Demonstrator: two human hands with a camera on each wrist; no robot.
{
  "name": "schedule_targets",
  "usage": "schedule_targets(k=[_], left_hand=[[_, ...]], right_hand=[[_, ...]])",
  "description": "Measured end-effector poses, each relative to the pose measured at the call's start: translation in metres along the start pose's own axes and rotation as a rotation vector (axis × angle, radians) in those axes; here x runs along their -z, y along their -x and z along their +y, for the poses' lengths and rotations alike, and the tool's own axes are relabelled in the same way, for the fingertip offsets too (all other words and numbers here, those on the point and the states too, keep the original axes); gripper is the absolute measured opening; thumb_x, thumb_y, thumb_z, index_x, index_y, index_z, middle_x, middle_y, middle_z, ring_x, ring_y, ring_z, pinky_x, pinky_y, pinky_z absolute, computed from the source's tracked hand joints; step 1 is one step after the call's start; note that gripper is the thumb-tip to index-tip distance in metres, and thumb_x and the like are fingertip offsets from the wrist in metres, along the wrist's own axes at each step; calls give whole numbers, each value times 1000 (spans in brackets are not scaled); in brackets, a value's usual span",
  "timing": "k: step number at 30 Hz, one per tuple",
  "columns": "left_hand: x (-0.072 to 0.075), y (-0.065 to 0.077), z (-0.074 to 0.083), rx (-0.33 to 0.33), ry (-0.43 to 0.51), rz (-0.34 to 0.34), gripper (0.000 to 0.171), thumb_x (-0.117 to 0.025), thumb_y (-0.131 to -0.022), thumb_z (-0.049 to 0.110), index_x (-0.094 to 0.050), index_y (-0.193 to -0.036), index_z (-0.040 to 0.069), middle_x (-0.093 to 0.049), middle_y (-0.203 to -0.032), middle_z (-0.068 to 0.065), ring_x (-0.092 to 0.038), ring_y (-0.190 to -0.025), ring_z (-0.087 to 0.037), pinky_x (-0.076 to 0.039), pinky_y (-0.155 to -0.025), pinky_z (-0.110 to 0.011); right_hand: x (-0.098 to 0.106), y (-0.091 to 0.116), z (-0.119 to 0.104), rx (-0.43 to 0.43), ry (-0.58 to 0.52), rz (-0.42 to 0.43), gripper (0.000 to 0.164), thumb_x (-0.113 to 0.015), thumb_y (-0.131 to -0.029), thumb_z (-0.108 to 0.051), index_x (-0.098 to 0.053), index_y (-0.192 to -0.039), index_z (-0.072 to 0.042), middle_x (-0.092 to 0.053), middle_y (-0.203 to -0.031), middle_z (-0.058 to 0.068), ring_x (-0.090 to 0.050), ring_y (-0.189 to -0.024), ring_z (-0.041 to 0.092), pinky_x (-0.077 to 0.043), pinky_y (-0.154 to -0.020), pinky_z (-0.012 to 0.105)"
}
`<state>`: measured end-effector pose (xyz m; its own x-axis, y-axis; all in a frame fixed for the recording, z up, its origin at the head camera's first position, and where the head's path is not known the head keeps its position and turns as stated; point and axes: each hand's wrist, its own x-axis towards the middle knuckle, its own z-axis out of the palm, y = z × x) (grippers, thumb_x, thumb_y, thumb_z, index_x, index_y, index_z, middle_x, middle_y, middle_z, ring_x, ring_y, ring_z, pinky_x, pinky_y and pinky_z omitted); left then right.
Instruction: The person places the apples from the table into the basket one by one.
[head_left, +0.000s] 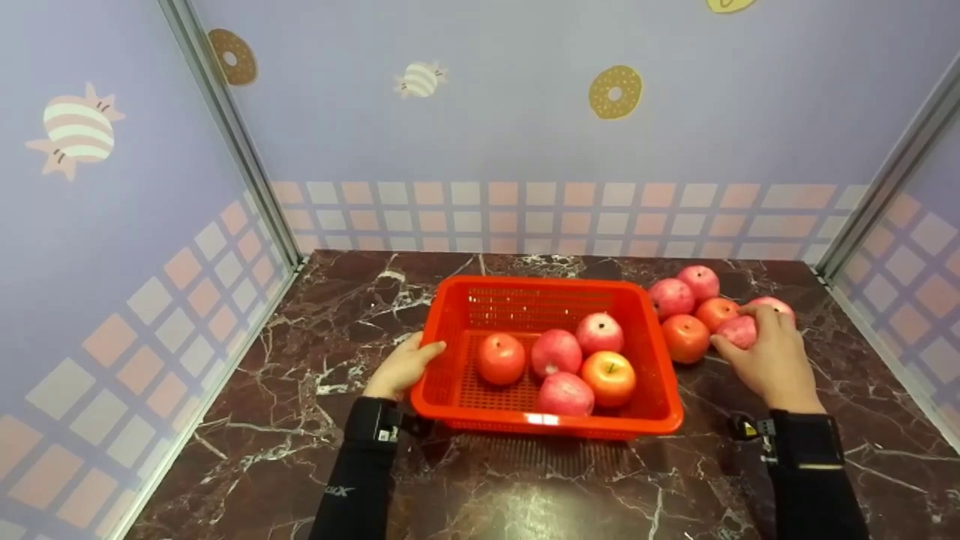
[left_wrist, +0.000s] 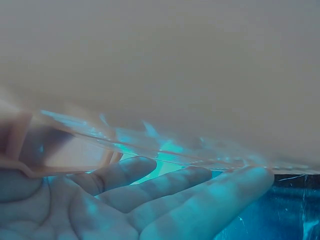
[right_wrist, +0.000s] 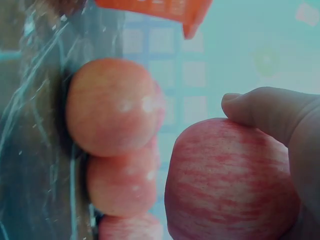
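A red plastic basket [head_left: 540, 424] with slotted walls holds several red and pink apples and one yellow-orange apple [head_left: 608, 379]. At its left end my left hand [head_left: 405, 367] holds the side, thumb over the rim and fingers along the outside. The left wrist view shows those fingers [left_wrist: 200, 205] stretched against the wall. To the right of the basket, my right hand [head_left: 772, 360] grips a pink streaked apple [right_wrist: 230, 180] between thumb and fingers. In the right wrist view this apple stands apart from the others; its far side is hidden by the hand.
Several more apples sit on the dark marbled table [head_left: 277, 420] right of the basket, among them an orange-red apple [head_left: 685, 339] close to its wall. Patterned panels [head_left: 525, 135] enclose the table at the back and both sides.
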<state>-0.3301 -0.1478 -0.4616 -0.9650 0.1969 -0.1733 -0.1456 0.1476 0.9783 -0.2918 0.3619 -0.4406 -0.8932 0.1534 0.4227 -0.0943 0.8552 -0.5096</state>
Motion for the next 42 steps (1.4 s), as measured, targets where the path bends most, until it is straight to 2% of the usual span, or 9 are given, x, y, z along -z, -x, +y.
schedule_targets(k=[10,18,23,26,31,37,42], left_hand=[[0,1,1,-2,-20,8,40,-46,-108,17,-44,-141,-6,-59,-134,-35,-67,-116,-46,-62,-90,-47],[-1,1,2,2,-5,14,40,-46,-108,17,-44,-140,-6,-59,-134,-35,-67,-115,-47,-62,-89,-48],[-1,1,1,6,4,12,40,-46,-108,17,-44,-141,-6,-59,-134,-36,-67,-116,-47,-62,-90,-49],[0,0,1,8,1,10,40,-45,-108,17,-44,-142,-6,-59,-135,-36,-66,-117,-47,-62,-91,-49],[1,0,0,8,-1,3,41,-45,-108,18,-43,-142,-6,-58,-135,-36,-66,-117,-48,-62,-91,-50],[1,1,0,4,1,-1,40,-45,-108,17,-44,-141,-6,-58,-135,-36,-66,-118,-48,-62,-91,-49],[1,1,0,1,-24,-6,40,-46,-108,18,-45,-139,-7,-58,-134,-34,-67,-116,-45,-63,-89,-48]], right_hand=[[6,4,-28,99,-52,67,51,-82,-85,-16,-56,-124,4,-52,-125,36,-43,-126,54,-35,-104,70],[9,10,-50,172,-89,94,49,-83,-83,-13,-57,-121,4,-54,-119,32,-48,-116,47,-42,-96,66],[9,14,-62,238,-111,116,50,-85,-81,-10,-58,-120,5,-58,-118,30,-50,-115,46,-42,-99,63],[9,17,-69,256,-121,101,50,-85,-81,-10,-59,-121,4,-57,-119,30,-50,-117,45,-41,-101,63],[10,23,-82,280,-124,59,51,-86,-81,-11,-58,-122,0,-56,-121,27,-51,-117,44,-44,-98,64],[6,29,-95,352,-132,34,50,-86,-78,-8,-59,-120,-1,-57,-117,23,-52,-114,38,-45,-98,56],[2,35,-107,369,-136,-27,50,-87,-78,-10,-60,-120,-6,-59,-117,17,-55,-112,33,-47,-98,55]])
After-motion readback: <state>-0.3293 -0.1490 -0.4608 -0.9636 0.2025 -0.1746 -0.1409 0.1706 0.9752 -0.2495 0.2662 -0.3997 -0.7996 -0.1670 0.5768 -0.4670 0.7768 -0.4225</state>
